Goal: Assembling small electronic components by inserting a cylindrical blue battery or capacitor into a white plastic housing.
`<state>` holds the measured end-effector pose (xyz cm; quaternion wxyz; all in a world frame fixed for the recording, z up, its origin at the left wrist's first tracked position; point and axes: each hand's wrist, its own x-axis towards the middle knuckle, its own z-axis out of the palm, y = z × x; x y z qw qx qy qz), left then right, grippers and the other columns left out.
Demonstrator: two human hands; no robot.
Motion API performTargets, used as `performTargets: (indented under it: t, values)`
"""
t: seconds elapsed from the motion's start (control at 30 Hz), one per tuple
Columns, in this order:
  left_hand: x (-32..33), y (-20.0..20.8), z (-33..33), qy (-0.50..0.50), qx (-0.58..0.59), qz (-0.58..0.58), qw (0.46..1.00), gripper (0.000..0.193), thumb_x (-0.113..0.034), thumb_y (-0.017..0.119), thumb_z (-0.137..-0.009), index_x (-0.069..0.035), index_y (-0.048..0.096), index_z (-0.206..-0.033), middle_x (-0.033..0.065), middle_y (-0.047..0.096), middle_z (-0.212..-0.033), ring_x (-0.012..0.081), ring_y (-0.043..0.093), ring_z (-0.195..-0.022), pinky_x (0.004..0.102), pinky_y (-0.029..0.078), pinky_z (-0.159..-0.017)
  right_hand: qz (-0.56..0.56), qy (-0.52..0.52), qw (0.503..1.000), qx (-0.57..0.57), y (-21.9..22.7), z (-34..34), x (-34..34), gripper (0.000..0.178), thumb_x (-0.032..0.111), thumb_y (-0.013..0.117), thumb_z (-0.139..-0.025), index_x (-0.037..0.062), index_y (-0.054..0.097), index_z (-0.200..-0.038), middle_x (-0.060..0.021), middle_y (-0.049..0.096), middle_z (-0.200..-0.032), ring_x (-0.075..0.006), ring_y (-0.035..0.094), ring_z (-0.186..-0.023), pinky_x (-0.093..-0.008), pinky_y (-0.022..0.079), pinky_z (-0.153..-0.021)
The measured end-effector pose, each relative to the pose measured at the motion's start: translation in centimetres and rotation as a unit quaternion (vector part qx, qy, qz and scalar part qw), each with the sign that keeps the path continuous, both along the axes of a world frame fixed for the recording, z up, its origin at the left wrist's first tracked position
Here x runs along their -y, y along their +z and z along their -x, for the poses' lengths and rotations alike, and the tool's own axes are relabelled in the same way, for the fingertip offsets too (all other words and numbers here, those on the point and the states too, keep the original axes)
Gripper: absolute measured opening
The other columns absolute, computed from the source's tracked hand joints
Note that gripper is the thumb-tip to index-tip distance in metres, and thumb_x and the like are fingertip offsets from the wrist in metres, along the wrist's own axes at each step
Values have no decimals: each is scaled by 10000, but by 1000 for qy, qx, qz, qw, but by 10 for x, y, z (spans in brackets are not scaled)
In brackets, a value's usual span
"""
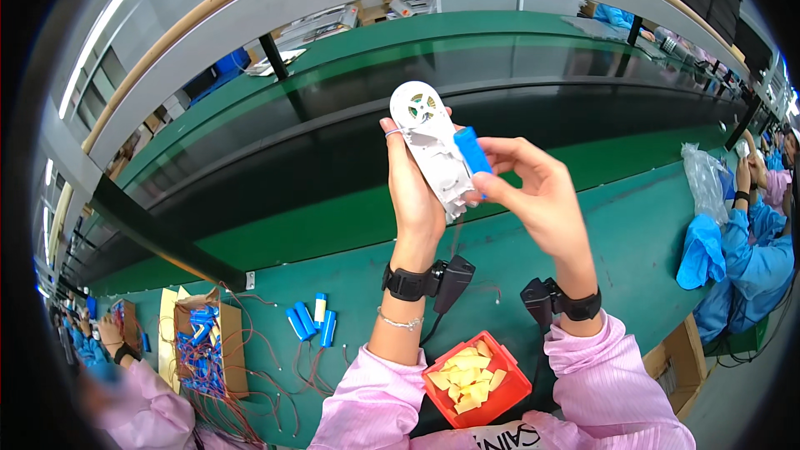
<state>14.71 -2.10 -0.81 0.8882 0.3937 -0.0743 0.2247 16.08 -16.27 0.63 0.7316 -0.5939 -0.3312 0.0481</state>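
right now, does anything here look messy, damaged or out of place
Yes: thin red wires straggle out of the cardboard box onto the green bench, looking tangled rather than gathered inside. The held blue block shows no obvious damage.

The head camera, left unit of a side-by-side fisheye pair, sits on my head above my forearms [396,343] and faces forward and down across the bench [517,250]. My left hand [414,200] and right hand [546,192] occupy mid-frame at close range, above the bench top. The field extends past the bench's far edge to a green surface [500,29] beyond and bends straight edges toward its dark rim.
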Motion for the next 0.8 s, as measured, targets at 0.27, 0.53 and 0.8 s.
performTargets:
  t: [0.27, 0.53, 0.8]
  values:
    - [-4, -4, -1, 0, -1, 18, 1000, 667, -543, 168, -1006, -3, 513, -1191, 134, 638, -960, 214, 635, -828, 340, 537, -711, 74, -36, 997, -10, 10, 10, 3, 336, 50, 685, -838, -32, 607, -1154, -59, 551, -990, -85, 565, -847, -205, 497, -469]
    - [9, 0, 4, 33, -34, 13, 999, 688, -578, 161, -993, -27, 504, -1219, 143, 633, -1012, 220, 633, -849, 355, 545, -713, 58, -127, 989, 43, -6, 14, -26, 330, 33, 718, -791, -27, 658, -1109, -93, 662, -914, -113, 621, -831, -252, 553, -609]
    - [10, -3, 5, 24, -25, 40, 999, 664, -559, 195, -999, -17, 506, -1221, 139, 633, -981, 223, 634, -838, 350, 538, -712, 0, -130, 991, 33, -21, 15, -35, 255, 28, 726, -788, -25, 699, -1036, -97, 677, -890, -123, 654, -793, -258, 554, -668]
